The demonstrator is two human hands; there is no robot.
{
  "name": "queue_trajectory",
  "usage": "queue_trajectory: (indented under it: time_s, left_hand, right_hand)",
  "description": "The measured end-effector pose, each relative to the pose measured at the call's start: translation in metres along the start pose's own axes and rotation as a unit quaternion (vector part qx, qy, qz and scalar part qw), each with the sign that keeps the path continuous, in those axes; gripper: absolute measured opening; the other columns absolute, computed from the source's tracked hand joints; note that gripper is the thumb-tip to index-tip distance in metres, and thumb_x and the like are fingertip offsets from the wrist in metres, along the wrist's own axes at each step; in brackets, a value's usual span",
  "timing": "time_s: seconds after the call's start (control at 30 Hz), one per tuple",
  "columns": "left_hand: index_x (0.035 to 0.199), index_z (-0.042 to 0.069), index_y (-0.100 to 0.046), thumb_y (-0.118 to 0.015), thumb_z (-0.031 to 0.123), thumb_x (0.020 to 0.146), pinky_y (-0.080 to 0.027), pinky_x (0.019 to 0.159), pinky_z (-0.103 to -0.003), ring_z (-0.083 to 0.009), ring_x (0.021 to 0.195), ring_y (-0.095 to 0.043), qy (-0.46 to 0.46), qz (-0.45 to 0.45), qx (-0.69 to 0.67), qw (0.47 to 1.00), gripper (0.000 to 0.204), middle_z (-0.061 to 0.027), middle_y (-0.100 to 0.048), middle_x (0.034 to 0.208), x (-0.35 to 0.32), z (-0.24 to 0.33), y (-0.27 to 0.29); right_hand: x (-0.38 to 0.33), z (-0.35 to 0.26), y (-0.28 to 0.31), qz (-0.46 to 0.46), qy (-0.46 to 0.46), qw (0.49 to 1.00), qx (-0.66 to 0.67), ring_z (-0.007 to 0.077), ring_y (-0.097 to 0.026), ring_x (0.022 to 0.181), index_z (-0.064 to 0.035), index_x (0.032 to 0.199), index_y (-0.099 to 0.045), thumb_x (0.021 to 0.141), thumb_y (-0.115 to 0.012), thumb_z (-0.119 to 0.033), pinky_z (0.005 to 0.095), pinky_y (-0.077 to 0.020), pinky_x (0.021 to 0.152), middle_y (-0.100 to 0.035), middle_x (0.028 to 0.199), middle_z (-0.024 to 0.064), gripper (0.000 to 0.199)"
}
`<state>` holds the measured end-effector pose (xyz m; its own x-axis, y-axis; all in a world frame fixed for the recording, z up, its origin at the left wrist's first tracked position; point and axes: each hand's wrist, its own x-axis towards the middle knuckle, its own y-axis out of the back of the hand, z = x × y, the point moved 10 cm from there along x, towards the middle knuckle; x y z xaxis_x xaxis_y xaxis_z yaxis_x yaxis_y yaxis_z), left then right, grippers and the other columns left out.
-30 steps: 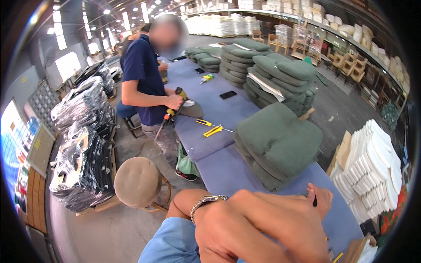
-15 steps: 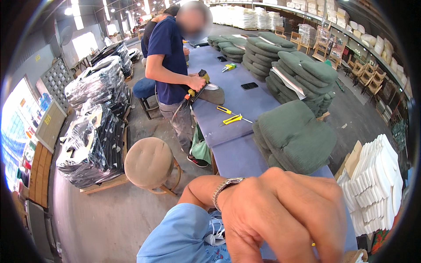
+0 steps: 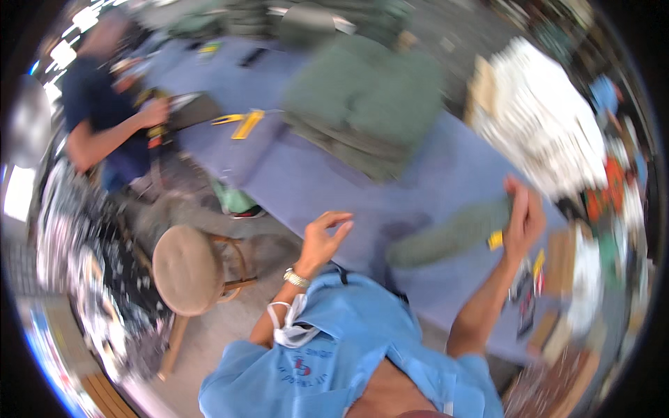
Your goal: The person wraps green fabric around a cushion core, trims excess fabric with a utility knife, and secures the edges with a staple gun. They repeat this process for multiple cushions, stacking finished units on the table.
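Note:
My left hand [image 3: 325, 240], with a metal watch at its wrist, hovers near the table's near edge. Its thumb and fingers stand apart with nothing between them. On the blue-covered table [image 3: 306, 184] in front of me lies a long green cushion [image 3: 453, 233]. My right hand [image 3: 524, 217] is at the right end of this cushion, fingers pointing away from me. Blur hides whether it touches or grips the cushion. Just beside it shows a small yellow thing [image 3: 495, 240], too blurred to name. Farther off sits a stack of green cushions [image 3: 362, 104].
At far left a co-worker [image 3: 104, 115] handles a tool over a cushion. Yellow-handled tools [image 3: 247, 124] lie on the table. A round stool [image 3: 187, 270] stands at left, wrapped stacks [image 3: 90, 279] beyond it. White stacked sheets [image 3: 540, 122] stand to the right.
My view has tipped down and swung right, blurring. My left hand has dropped from close before the camera to beside the table. My right hand and the long cushion now show.

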<state>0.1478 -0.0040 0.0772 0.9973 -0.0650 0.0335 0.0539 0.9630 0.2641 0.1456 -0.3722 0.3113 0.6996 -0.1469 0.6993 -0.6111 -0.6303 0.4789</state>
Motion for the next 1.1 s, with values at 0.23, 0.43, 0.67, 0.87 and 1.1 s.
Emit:
queue_trajectory:
  time_s: [0.23, 0.43, 0.67, 0.87, 1.1]
  left_hand:
    - [0.164, 0.005, -0.021, -0.086, 0.041, 0.083, -0.034, 0.121, -0.048, -0.0409, 0.149, -0.038, -0.099, -0.293, 0.101, 0.946, 0.11, -0.0253, -0.035, 0.163, -0.023, -0.013, -0.129]
    - [0.158, 0.0, -0.034, -0.085, 0.04, 0.083, -0.039, 0.116, -0.05, -0.0445, 0.14, -0.048, -0.18, -0.261, 0.076, 0.945, 0.099, -0.0285, -0.048, 0.152, 0.023, 0.017, -0.188]
    - [0.153, -0.003, -0.043, -0.083, 0.039, 0.086, -0.044, 0.113, -0.046, -0.0397, 0.136, -0.055, -0.264, -0.177, 0.0, 0.948, 0.088, -0.0281, -0.056, 0.145, 0.006, 0.149, -0.145]
    - [0.129, 0.004, -0.067, -0.069, 0.055, 0.095, -0.035, 0.113, -0.062, -0.0502, 0.133, -0.053, -0.445, -0.156, -0.438, 0.765, 0.061, -0.0338, -0.057, 0.139, -0.078, 0.338, -0.062]
    - [0.134, 0.008, -0.07, -0.053, 0.056, 0.104, -0.036, 0.114, -0.064, -0.0585, 0.126, -0.057, -0.465, -0.358, -0.364, 0.724, 0.059, -0.0471, -0.058, 0.127, -0.126, 0.378, -0.117]
  right_hand:
    - [0.025, 0.13, 0.047, 0.039, -0.153, 0.987, 0.026, 0.0118, -0.06, 0.083, 0.0029, 0.1, -0.076, 0.111, -0.049, -0.032, 0.0286, -0.0477, 0.079, -0.071, 0.086, 0.005, 0.045]
    - [0.014, 0.106, 0.05, 0.084, -0.133, 0.987, 0.007, 0.0115, -0.057, 0.077, 0.0032, 0.089, -0.073, 0.111, -0.048, -0.029, 0.0285, -0.0455, 0.074, -0.069, 0.081, 0.0052, 0.047]
    - [0.006, 0.068, 0.032, 0.067, -0.07, 0.995, -0.002, 0.0194, -0.058, 0.08, -0.0003, 0.088, -0.074, 0.109, -0.049, -0.022, 0.0346, -0.0439, 0.082, -0.069, 0.081, 0.0085, 0.039]
    - [0.035, 0.047, 0.01, 0.044, 0.014, 0.999, -0.001, 0.0258, -0.058, 0.073, -0.0061, 0.082, -0.074, 0.103, -0.058, -0.019, 0.0377, -0.0435, 0.078, -0.067, 0.076, 0.007, 0.029]
    - [0.043, 0.026, -0.009, 0.032, 0.069, 0.997, 0.031, 0.0247, -0.062, 0.072, -0.0084, 0.078, -0.072, 0.101, -0.06, -0.018, 0.0371, -0.0441, 0.078, -0.067, 0.074, 0.0042, 0.028]
